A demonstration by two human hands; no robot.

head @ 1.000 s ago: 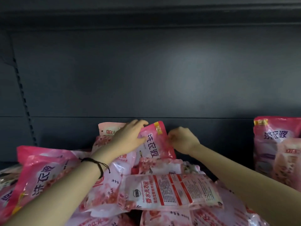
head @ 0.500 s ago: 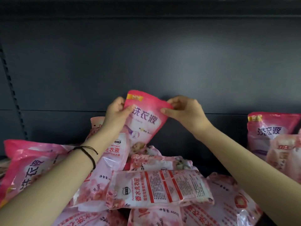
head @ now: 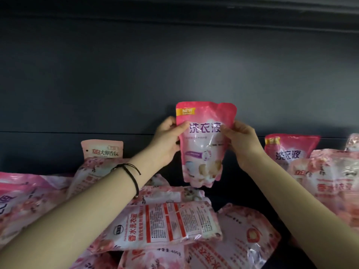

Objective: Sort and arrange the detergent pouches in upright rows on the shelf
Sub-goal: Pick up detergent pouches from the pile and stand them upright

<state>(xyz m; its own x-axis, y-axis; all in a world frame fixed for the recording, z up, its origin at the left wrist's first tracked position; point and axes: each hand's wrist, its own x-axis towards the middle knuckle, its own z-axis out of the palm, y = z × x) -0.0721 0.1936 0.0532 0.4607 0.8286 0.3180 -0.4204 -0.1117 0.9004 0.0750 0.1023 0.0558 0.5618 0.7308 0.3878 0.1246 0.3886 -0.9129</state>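
A pink detergent pouch [head: 203,150] with purple lettering hangs upright in the air above the pile. My left hand [head: 167,142] pinches its left edge near the top, and my right hand [head: 240,141] pinches its right edge. Below it lies a heap of pink pouches; one pouch [head: 165,224] lies flat with its printed back facing up. At the right a matching pouch [head: 289,150] stands upright against the back panel, with a lighter floral pouch [head: 334,181] in front of it.
The dark back panel [head: 174,74] of the shelf fills the upper view, with the shelf above [head: 174,8] overhead. A pale pouch [head: 102,149] stands at the back left. More pouches [head: 21,206] slump at the far left. A dark gap [head: 233,191] of shelf shows under the held pouch.
Both hands have lifted the pouch out of the pile, turned it from tilted to upright and carried it to the right.
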